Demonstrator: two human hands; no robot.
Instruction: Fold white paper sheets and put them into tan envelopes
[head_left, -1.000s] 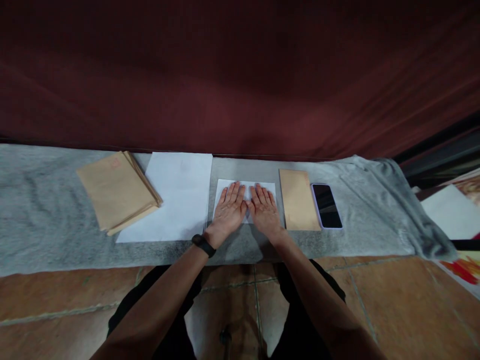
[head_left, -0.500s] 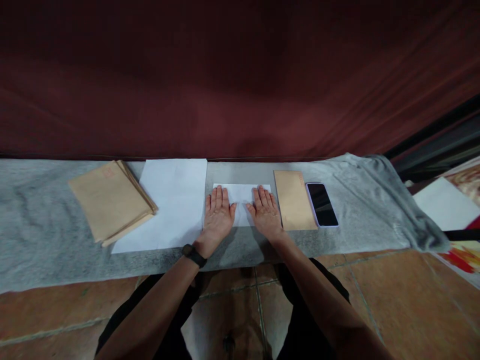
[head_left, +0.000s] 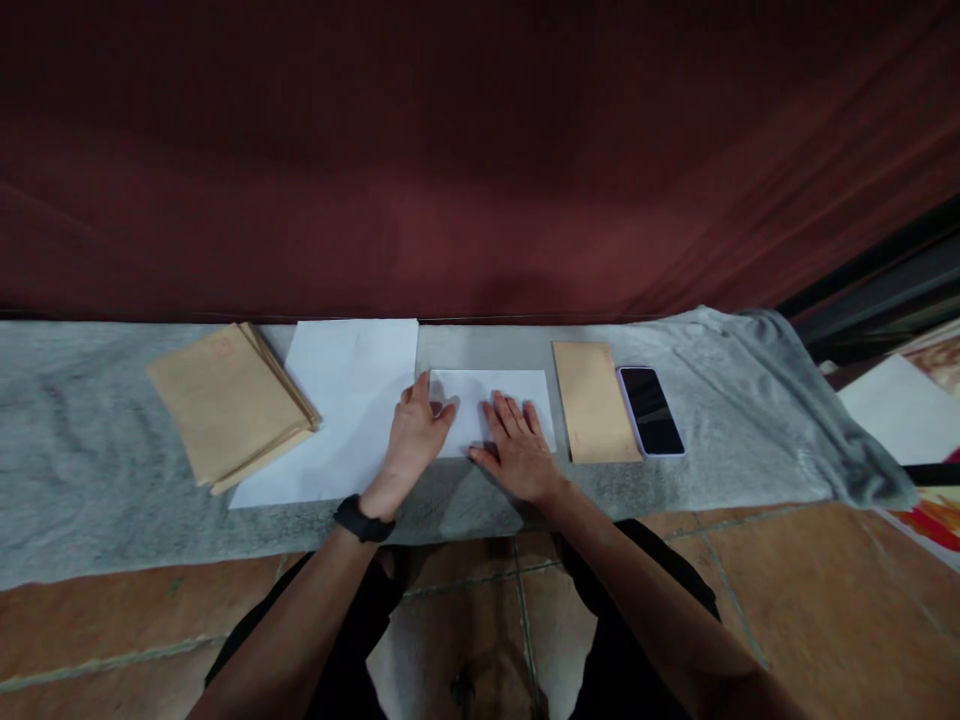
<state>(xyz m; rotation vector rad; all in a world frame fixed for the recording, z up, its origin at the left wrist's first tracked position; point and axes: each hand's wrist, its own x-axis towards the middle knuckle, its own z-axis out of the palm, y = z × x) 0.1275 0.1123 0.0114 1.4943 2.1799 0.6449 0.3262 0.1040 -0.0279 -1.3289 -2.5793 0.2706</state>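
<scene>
In front of me on a grey cloth lies a small white sheet of paper (head_left: 465, 390), which looks folded. My right hand (head_left: 521, 450) rests flat on its right half, fingers spread. At the sheet's left edge is my left hand (head_left: 420, 425), turned on its side with thumb and forefinger apart; nothing shows between them. A larger white sheet (head_left: 345, 400) lies to the left, partly under a stack of brown envelopes (head_left: 229, 400). Just right of the small sheet is a single brown envelope (head_left: 596, 400).
A phone (head_left: 651, 410) in a pale purple case lies beside the single envelope. The grey cloth (head_left: 750, 420) covers a narrow surface backed by a dark red curtain (head_left: 480, 200). Tiled floor (head_left: 810, 590) shows below. Papers lie at the far right.
Both hands lay flat on the small sheet before. My left hand has moved to its left edge and turned on its side; my right hand has slid slightly left and nearer me.
</scene>
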